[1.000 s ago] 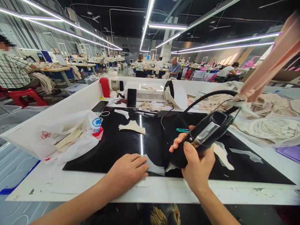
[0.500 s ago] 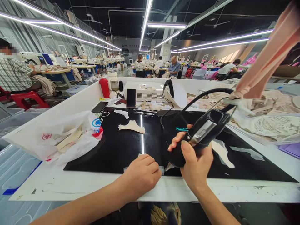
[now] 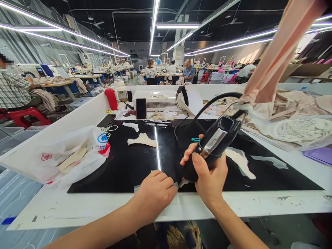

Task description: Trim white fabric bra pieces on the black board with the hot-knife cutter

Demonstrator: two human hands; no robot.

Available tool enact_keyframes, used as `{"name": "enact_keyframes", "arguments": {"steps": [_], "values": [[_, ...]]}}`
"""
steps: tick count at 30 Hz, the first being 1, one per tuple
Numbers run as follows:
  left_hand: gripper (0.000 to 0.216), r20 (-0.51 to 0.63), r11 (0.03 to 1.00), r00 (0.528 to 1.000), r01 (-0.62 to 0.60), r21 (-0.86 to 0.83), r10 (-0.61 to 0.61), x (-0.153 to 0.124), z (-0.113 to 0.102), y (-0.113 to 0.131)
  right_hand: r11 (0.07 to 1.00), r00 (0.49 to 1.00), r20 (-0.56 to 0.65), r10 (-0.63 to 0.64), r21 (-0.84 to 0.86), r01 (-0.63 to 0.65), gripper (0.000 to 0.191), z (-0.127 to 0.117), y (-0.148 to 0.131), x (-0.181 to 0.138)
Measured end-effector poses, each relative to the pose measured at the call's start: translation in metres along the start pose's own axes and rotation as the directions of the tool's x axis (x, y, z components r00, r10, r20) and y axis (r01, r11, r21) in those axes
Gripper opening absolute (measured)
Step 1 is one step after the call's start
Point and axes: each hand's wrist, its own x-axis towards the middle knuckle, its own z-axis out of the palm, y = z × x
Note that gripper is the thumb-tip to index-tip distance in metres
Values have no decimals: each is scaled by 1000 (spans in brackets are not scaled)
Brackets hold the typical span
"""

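Observation:
My left hand (image 3: pixel 157 193) is closed near the front edge of the black mat (image 3: pixel 121 162). A thin translucent strip (image 3: pixel 137 188) shows out from under it on both sides; the fingertips are hidden. My right hand (image 3: pixel 209 180) wraps round a black corded electric hand tool (image 3: pixel 216 138) with a metal plate on its side, held tilted above the mat. Just beside my left fingers, a small pale scrap (image 3: pixel 183 182) lies below the tool's lower end. A cream fabric piece (image 3: pixel 142 139) lies further back, and another cream piece (image 3: pixel 241 162) lies right of my right hand.
Pink cloth (image 3: pixel 275 58) hangs down to the tool's cord. A white plastic bag (image 3: pixel 70 155) with fabric pieces stands left. A phone (image 3: pixel 141 108) leans against a white machine (image 3: pixel 158 98) at the back. Piled garments (image 3: pixel 298 105) fill the right side. People sit at sewing tables beyond.
The whole view has shifted slightly, with the table contents sitting a little further left. Both hands keep nearly the same pose, and the tool stays in my right hand.

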Motion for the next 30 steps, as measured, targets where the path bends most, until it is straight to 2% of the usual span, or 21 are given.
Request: {"name": "enact_keyframes", "arguments": {"steps": [6, 9, 17, 30], "values": [[18, -45, 967, 984, 162, -195, -174, 2, -4, -1, 1000, 1000, -13, 13, -6, -13, 29, 1, -1, -1], [16, -104, 957, 966, 213, -195, -236, 4, -6, 0, 1000, 999, -25, 26, 0, -26, 29, 1, -1, -2], [22, -86, 983, 980, 182, -8, -182, 1, 6, 9, 1000, 1000, -17, 26, -9, -27, 37, 2, -3, -1], [25, -12, 984, 984, 176, 2, -176, -3, 12, 9, 998, 997, -53, 64, 3, -64, 44, 1, -2, -1]]}}
